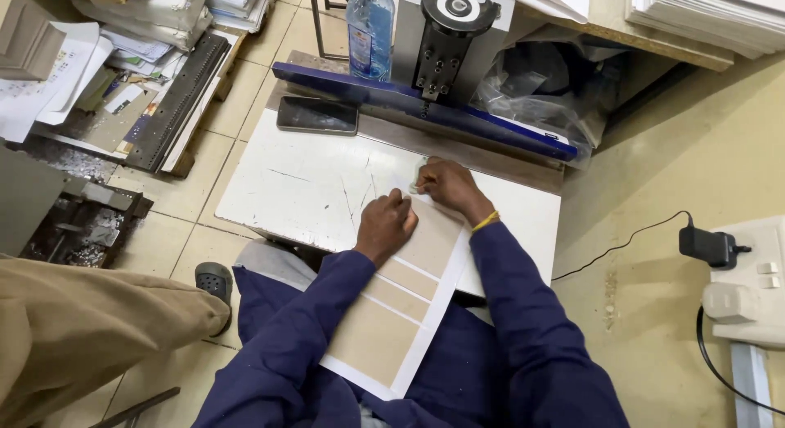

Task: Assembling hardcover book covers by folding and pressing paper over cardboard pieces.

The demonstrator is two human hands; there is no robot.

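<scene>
While bottle (370, 27) holds water.

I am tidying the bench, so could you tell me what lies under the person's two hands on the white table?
A white sheet with tan board panels lies under the left hand and right hand, on the white table. Its corner under the right hand's fingers is covered.

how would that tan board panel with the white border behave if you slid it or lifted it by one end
The board panel overhangs the white table without drooping, so probably stiff. It looks thin and flat, likely light, and should slide easily. Both the left hand and right hand press it down.
</scene>
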